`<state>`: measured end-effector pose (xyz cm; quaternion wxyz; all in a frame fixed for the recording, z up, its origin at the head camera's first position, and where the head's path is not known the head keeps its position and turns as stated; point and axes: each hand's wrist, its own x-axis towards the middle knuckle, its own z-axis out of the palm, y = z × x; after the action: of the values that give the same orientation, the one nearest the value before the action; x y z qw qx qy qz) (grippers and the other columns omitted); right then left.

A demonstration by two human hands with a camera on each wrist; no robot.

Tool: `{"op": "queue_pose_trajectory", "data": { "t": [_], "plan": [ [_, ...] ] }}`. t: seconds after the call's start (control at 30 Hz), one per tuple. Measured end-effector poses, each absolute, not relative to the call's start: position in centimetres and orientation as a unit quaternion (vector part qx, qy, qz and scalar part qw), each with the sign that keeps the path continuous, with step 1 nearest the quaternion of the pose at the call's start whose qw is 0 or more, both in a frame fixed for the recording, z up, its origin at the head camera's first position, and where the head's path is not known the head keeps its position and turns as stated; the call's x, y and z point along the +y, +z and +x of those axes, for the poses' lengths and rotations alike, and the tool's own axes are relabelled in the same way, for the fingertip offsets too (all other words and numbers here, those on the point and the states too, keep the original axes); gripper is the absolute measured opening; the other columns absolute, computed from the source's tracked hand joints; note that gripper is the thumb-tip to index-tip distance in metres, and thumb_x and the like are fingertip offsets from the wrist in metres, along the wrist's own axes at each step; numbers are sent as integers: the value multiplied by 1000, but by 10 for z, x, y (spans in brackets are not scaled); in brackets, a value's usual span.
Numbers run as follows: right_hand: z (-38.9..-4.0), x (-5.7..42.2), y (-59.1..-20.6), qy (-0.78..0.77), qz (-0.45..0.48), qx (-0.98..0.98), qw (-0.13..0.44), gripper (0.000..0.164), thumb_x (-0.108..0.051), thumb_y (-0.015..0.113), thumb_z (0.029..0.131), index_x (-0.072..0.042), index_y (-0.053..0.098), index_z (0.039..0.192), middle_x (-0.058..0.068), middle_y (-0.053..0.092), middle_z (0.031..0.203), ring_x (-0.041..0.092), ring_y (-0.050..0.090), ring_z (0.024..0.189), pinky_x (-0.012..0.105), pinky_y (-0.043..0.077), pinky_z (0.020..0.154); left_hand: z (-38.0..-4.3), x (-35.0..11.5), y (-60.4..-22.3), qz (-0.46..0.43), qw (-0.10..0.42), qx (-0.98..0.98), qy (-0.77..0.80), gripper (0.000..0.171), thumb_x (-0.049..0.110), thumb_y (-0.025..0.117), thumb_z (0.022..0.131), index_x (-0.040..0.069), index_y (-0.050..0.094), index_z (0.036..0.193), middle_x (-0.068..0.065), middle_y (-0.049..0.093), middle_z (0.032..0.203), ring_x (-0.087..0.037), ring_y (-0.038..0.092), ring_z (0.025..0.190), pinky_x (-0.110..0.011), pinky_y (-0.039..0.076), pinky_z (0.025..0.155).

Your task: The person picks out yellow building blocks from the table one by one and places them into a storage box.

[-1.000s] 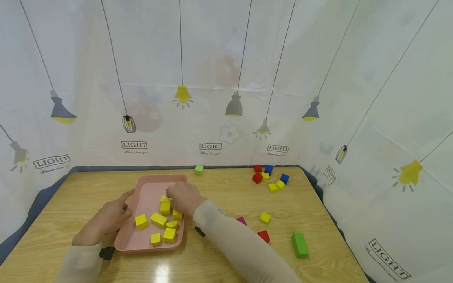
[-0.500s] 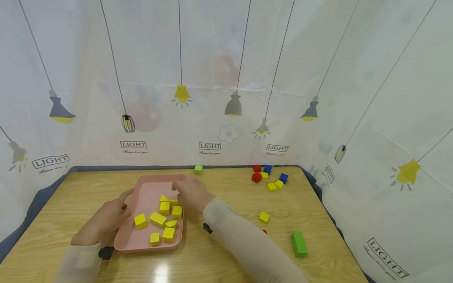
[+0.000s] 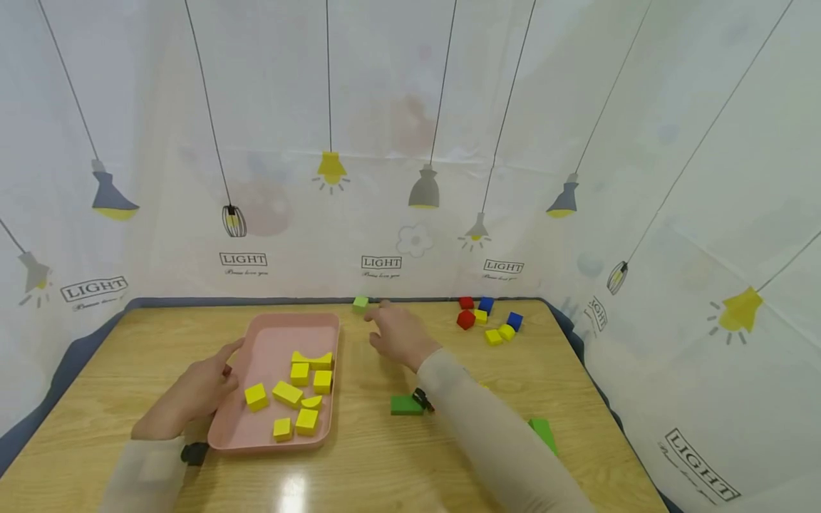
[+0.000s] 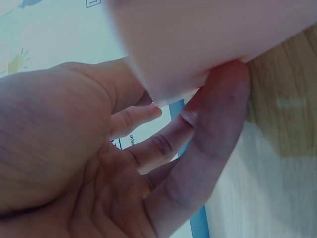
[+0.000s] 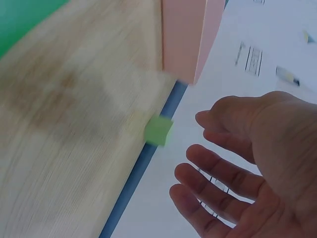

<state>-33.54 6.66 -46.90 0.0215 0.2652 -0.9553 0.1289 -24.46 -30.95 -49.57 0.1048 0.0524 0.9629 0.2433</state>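
Observation:
My left hand (image 3: 195, 388) holds the left side of a pink tray (image 3: 279, 335). In the left wrist view its fingers (image 4: 223, 99) reach under the tray's wall (image 4: 213, 34), with the thumb on the other side. Several yellow blocks lie in the tray, among them a rectangular block (image 3: 287, 393) and an arch-cut block (image 3: 312, 361) by the right wall. Past the tray's right side, my right hand (image 3: 404, 338) hovers over the table with loose, spread fingers and nothing in them. Just beyond its fingertips, a light green cube (image 3: 360, 304) sits at the table's back edge.
Red, blue and yellow blocks cluster at the back right, including a red many-sided block (image 3: 466, 319) and a blue cube (image 3: 515, 321). A flat green block (image 3: 405, 405) lies by the right wrist. Another green block (image 3: 542, 433) is partly behind the right forearm.
My right hand has left the arch-cut block in the tray and moved right and back toward the light green cube. The flat green block has come into view. The left hand stays put.

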Motion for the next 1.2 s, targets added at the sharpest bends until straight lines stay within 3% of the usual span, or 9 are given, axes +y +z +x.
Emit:
{"op": "queue_pose_trajectory", "data": {
  "t": [0.23,0.5,0.67,0.93,1.1,1.2],
  "plan": [
    [-353,123,-474,160,195,-968,6,39,-18,80,110,-7,78,147,15,77,144,35,74,131,53,65,114,-246,-310,-497,49,103,964,241,77,8,65,111,-8,29,177,-41,72,132,-34,71,98,-56,70,93],
    [-364,187,-487,168,140,-976,25,40,-16,79,109,-2,78,146,19,76,141,36,76,125,55,66,109,-247,-308,-497,45,102,964,242,77,6,64,110,-8,29,177,-37,74,127,-30,69,95,-48,69,87],
    [-370,218,-492,161,108,-981,23,41,-16,78,108,0,78,145,20,76,137,35,74,116,55,66,104,-246,-308,-497,40,105,963,245,78,8,66,112,-7,28,178,-38,73,130,-32,70,98,-55,70,93],
    [-370,246,-500,168,74,-983,5,37,-10,76,110,2,77,145,23,75,140,38,72,123,59,63,113,-244,-309,-498,46,95,965,239,77,6,66,111,-9,30,177,-37,74,126,-30,69,94,-51,70,89],
    [-371,253,-500,172,67,-983,-4,41,-8,76,110,3,74,150,25,73,146,42,72,135,61,59,121,-245,-309,-498,49,91,966,236,77,5,67,111,-10,30,176,-36,75,124,-30,68,93,-51,70,89],
    [-373,254,-501,174,62,-983,-18,45,-6,75,110,4,70,154,25,72,147,41,72,134,60,59,121,-245,-309,-498,50,89,967,235,76,5,67,110,-11,31,176,-35,76,123,-29,68,92,-51,70,89]
  ]
}}
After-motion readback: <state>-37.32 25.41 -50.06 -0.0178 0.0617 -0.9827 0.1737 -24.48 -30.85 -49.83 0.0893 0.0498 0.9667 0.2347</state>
